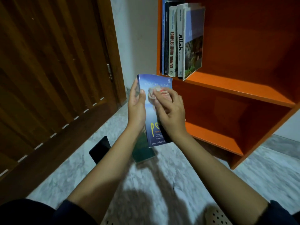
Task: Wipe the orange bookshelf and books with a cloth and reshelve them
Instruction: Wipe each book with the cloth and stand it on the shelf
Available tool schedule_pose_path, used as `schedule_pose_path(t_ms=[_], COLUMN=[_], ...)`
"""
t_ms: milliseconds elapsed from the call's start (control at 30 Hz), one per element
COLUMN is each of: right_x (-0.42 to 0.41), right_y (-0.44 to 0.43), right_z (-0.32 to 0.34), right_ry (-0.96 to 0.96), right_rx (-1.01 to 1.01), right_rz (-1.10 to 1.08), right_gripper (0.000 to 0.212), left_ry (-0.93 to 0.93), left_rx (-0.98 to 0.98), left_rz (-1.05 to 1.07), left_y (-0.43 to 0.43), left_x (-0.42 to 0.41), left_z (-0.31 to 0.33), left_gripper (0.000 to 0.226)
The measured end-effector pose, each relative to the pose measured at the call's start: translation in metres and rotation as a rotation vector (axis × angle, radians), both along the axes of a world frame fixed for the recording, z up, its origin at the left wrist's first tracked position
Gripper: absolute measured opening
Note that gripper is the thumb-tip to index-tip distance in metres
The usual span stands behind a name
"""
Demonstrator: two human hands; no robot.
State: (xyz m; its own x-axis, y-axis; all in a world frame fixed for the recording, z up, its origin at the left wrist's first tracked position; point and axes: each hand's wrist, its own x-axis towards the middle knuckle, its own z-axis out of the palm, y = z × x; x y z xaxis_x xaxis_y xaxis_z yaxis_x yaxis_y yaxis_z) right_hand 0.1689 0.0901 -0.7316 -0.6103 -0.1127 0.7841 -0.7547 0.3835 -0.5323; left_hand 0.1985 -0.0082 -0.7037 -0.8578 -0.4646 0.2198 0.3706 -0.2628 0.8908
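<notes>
Blue paperback book (150,111) points lengthwise at our orange wooden bookshelf (227,88); left hand (136,108) grips its edge, right hand (170,109) pinches a pale cloth (155,93) on it.

A dark brown wooden door (53,75) with vertical slats fills the view from 8 to 11 o'clock, pale gaps showing between its lower slats. A metal hinge (109,71) sits on its right edge at about 10 o'clock. A plain white wall (138,38) rises at 12 o'clock, just beside the door frame. The grey-white marbled floor (267,176) spreads from 4 to 7 o'clock. A flat black rectangle (99,149) lies on it at 8 o'clock. A beige perforated object (217,215) shows at 5 o'clock, cut off by the frame's lower edge.
</notes>
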Motion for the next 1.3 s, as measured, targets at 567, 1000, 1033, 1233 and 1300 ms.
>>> schedule_pose_path(t_ms=[567,1000,1033,1233,1300], right_x=[0.036,-0.089,-0.103,-0.19,-0.217], right_y=[0.029,0.086,0.092,0.122,0.126], right_z=[-0.07,0.01,0.02,0.065,0.068], right_ry=[0.054,-0.364,-0.365,-0.342,-0.333], right_rx=[-0.018,-0.421,-0.437,-0.518,-0.513], right_rz=[0.042,-0.087,-0.076,-0.005,-0.033], right_gripper=[0.034,0.029,0.029,0.026,0.023], left_ry=[0.028,0.194,0.228,0.401,0.431], left_rx=[0.218,0.033,-0.013,-0.175,-0.194], left_rz=[0.142,-0.062,-0.063,0.114,0.167], left_y=[-0.017,0.044,0.051,0.1,0.112], left_x=[-0.016,-0.068,-0.079,-0.149,-0.171], left_z=[0.013,0.059,0.066,0.09,0.088], left_gripper=[0.048,0.042,0.041,0.041,0.041])
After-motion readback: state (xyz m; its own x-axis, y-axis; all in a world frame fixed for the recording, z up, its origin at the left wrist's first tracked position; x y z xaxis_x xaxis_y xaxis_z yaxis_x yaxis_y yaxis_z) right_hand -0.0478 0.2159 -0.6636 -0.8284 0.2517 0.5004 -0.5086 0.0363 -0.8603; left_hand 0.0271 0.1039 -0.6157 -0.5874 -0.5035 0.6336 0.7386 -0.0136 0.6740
